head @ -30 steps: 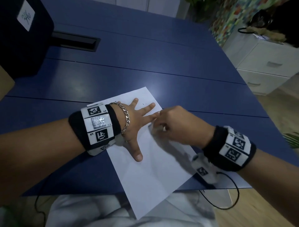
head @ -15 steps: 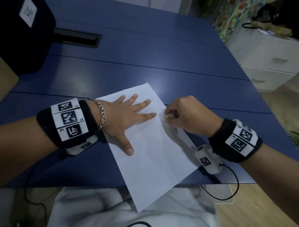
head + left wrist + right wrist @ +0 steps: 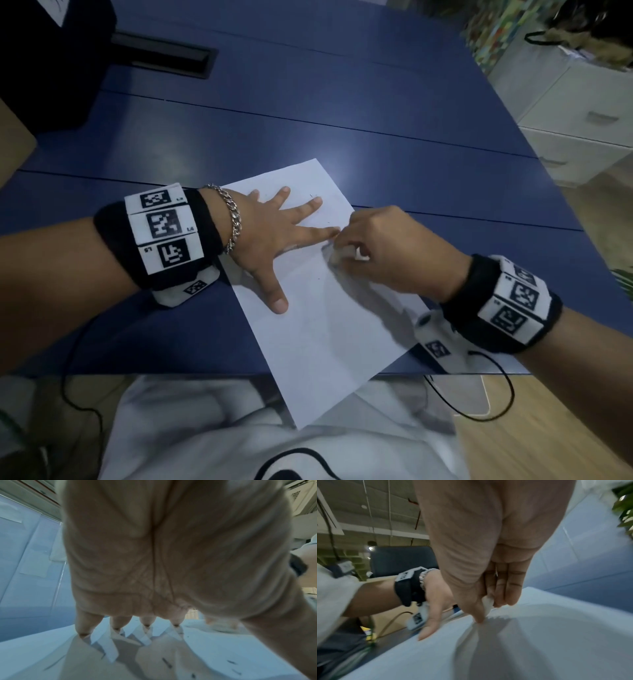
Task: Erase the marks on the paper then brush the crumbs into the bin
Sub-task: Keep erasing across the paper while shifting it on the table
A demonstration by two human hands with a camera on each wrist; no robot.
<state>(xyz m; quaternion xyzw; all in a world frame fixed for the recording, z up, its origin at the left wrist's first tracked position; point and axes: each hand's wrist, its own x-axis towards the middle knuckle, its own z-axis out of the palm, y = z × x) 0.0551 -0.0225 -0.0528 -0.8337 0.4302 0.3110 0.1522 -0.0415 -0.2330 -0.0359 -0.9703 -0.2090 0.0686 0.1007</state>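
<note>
My left hand (image 3: 265, 236) lies flat with spread fingers on the white paper sheet (image 3: 318, 325) on the blue worktop (image 3: 308, 113). My right hand (image 3: 387, 250) pinches a small white eraser (image 3: 486, 605) against it. Hard rubbing could wrinkle the sheet.

— Where does the paper (image 3: 322, 329) lie?
— A white sheet, flat on the blue table (image 3: 308, 113), turned at an angle, its near corner hanging past the table's near edge.
— Marks?
— Small dark pencil strokes (image 3: 166, 662), scattered on the left part.
— And the eraser (image 3: 486, 603)?
— Small, white, its tip against the sheet near the right edge, blurred in the head view.
</note>
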